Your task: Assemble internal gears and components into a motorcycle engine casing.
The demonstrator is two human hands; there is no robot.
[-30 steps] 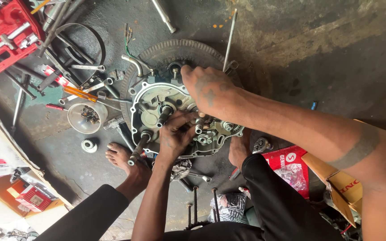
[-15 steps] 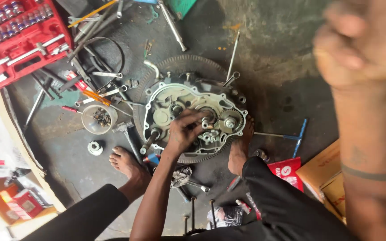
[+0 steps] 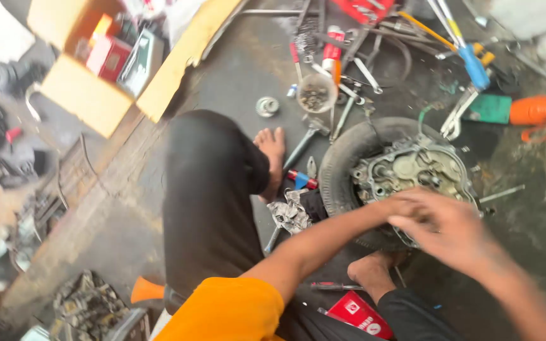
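so, hands (image 3: 437, 224) on ribbed (metal) engine case (image 3: 412, 170)

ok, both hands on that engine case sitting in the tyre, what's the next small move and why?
Probably steady first: settle the left hand and right hand on the near rim of the engine case before working any part. Both hands are motion-blurred and cover that edge, and the case only rests loose on the tyre.

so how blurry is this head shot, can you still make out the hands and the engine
Head view: strong motion blur. The right hand is smeared, fingers indistinct; the left hand blends into it over the engine case. The case and the tyre under it stay recognisable, though soft. Even daylight, no harsh glare; the left edge, near the cardboard box, is blurriest.
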